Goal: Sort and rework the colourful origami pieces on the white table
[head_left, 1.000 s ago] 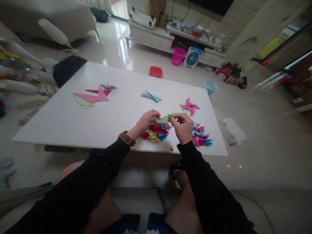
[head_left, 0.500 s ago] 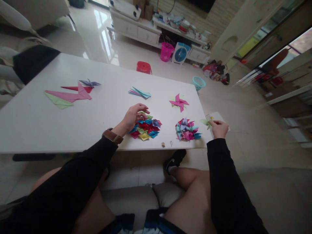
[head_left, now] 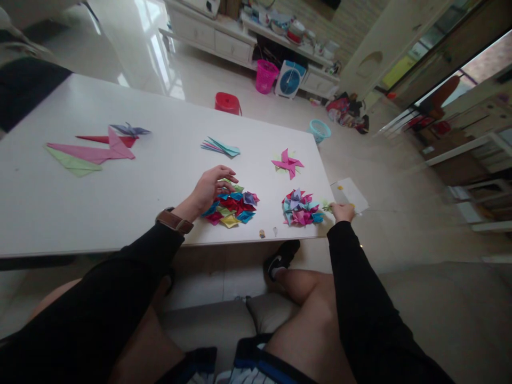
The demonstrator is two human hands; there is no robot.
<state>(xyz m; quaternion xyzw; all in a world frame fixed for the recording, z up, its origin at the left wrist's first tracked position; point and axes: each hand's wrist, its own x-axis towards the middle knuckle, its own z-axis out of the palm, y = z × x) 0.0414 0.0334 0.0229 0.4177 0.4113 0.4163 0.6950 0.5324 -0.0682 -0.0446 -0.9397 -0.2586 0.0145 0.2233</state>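
My left hand [head_left: 212, 188], a watch with a brown strap on its wrist, hovers over the back left edge of a pile of colourful folded paper pieces [head_left: 237, 207]. Its fingers are apart and hold nothing. At the table's right end, my right hand [head_left: 343, 212] pinches a small light green paper crane [head_left: 327, 207], partly hidden and blurred. The crane is right beside a second pile of folded paper cranes [head_left: 301, 209] in pink, teal, blue and lilac; whether they touch I cannot tell.
The white table [head_left: 156, 200] bears a pink and green paper pinwheel [head_left: 288, 164], narrow folded strips [head_left: 221, 146], larger pink origami [head_left: 98, 153] and a purple crane [head_left: 130, 129]. Two tiny items lie near the front edge. A red stool [head_left: 227, 102] and blue basket [head_left: 319, 129] stand beyond.
My right hand has moved left with the green crane, closer to the right pile. My left hand stays over the left pile. The whole view has shifted slightly.
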